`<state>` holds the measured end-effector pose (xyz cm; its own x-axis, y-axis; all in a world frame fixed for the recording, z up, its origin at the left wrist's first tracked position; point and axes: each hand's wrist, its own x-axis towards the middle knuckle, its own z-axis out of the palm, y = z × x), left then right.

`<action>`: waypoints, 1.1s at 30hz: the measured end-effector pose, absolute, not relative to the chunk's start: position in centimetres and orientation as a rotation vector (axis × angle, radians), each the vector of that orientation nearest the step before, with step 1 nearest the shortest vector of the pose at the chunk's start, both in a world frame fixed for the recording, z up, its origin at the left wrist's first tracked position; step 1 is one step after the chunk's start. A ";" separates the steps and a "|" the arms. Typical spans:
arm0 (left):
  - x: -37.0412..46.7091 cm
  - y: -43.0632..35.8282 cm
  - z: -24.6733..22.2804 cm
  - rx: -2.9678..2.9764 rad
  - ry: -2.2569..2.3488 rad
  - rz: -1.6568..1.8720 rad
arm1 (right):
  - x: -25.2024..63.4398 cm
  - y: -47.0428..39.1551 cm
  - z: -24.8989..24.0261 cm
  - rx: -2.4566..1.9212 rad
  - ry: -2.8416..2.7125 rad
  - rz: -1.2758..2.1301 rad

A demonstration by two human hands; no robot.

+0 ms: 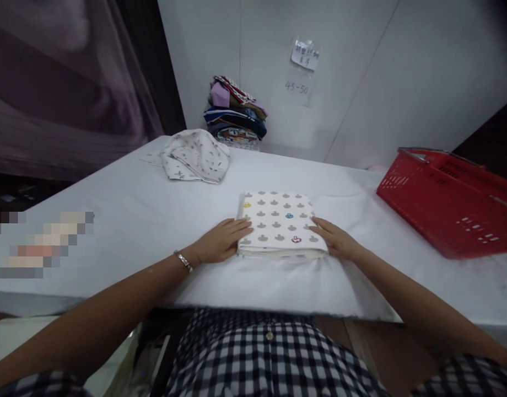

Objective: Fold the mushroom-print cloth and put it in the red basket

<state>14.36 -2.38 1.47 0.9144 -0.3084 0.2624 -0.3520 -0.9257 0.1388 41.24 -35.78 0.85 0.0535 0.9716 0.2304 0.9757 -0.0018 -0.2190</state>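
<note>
**Folded cloth (279,225) caught neatly between two palms**

From the head camera, it's all happening at the near side of the worktop (131,218). The folded cloth lies flat there, right in front of the person, and there's a hand on either side of it! The left hand (222,240) lies along its left edge, the right hand (335,239) along its right, with fingertips over the printed top. Neither is nearer; both are touching. The grip looks loose on each side, fingers long and straight, nothing clenched. Are the thumbs tucked underneath? Can't tell, they're out of sight.

So the cloth sits squarely between the hands, and it looks longer from left to right, though the slanting view may flatter that. Its layered front edge faces the person, close to the worktop's near rim, so there's only a narrow strip on that side.

Look for room and it's beyond the far edge: a white stretch runs back towards the wall (352,105). Over on the right, the red basket (443,207) stands well apart from the right hand. Back and to the left, a crumpled cloth (198,157) sits in a heap, with a stack of fabrics (237,117) behind it by the wall.
</note>
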 end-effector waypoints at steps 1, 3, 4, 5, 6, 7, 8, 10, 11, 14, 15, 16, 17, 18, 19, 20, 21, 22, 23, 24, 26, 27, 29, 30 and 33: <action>14.3 -2.5 1.6 2.880 -0.503 0.352 | 40.9 -35.7 0.9 -2.027 -1.894 0.025; 14.1 -2.7 1.9 2.857 -0.489 0.337 | 40.2 -35.4 1.0 -2.045 -1.713 0.104; 13.9 -2.8 2.1 2.848 -0.478 0.324 | 39.8 -35.2 1.0 -2.048 -1.617 0.135; 13.8 -2.8 2.2 2.838 -0.467 0.310 | 39.5 -35.1 0.9 -2.045 -1.532 0.160; 13.7 -2.8 2.3 2.832 -0.458 0.293 | 39.3 -35.0 0.8 -2.036 -1.471 0.183; 13.7 -2.6 2.4 2.828 -0.455 0.277 | 39.2 -34.9 0.7 -2.026 -1.436 0.198; 13.7 -2.5 2.3 2.829 -0.458 0.258 | 39.2 -35.0 0.5 -2.022 -1.428 0.208; 13.9 -2.0 2.2 2.846 -0.482 0.236 | 39.5 -35.2 0.4 -2.036 -1.483 0.212; 14.0 -1.8 2.0 2.855 -0.499 0.240 | 39.7 -35.3 0.3 -2.048 -1.536 0.206; 14.5 -1.5 1.5 2.882 -0.552 0.295 | 40.3 -35.6 0.4 -2.076 -1.691 0.156; 14.7 -1.5 1.4 2.892 -0.561 0.319 | 40.4 -35.7 0.5 -2.075 -1.726 0.128; 14.8 -1.6 1.3 2.906 -0.566 0.339 | 40.5 -35.7 0.5 -2.069 -1.750 0.100; 14.8 -1.7 1.3 2.920 -0.567 0.356 | 40.6 -35.6 0.5 -2.060 -1.767 0.076; 14.9 -1.9 1.3 2.934 -0.566 0.368 | 40.6 -35.6 0.5 -2.051 -1.777 0.060; 14.9 -2.0 1.4 2.942 -0.569 0.375 | 40.6 -35.5 0.4 -2.046 -1.781 0.053; 14.8 -2.1 1.5 2.946 -0.576 0.375 | 40.6 -35.5 0.3 -2.047 -1.774 0.057; 14.8 -2.2 1.6 2.945 -0.588 0.374 | 40.5 -35.4 0.1 -2.048 -1.758 0.068; 14.7 -2.2 1.7 2.939 -0.601 0.371 | 40.5 -35.3 -0.1 -2.043 -1.733 0.080; 14.7 -2.3 1.9 2.930 -0.618 0.365 | 40.4 -35.3 -0.2 -2.025 -1.698 0.088; 14.6 -2.3 2.1 2.921 -0.637 0.355 | 40.3 -35.1 -0.3 -1.993 -1.659 0.092; 14.5 -2.2 2.4 2.899 -0.660 0.326 | 40.2 -34.8 -0.3 -1.919 -1.573 0.103; 14.6 -2.1 2.5 2.884 -0.660 0.309 | 40.2 -34.6 -0.2 -1.895 -1.529 0.110; 14.7 -2.1 2.6 2.851 -0.636 0.276 | 40.2 -34.1 0.3 -1.891 -1.453 0.137; 14.8 -2.1 2.6 2.837 -0.619 0.267 | 40.2 -33.9 0.5 -1.901 -1.424 0.152; 15.2 -2.3 2.3 2.833 -0.580 0.275 | 40.2 -33.6 1.1 -1.913 -1.396 0.193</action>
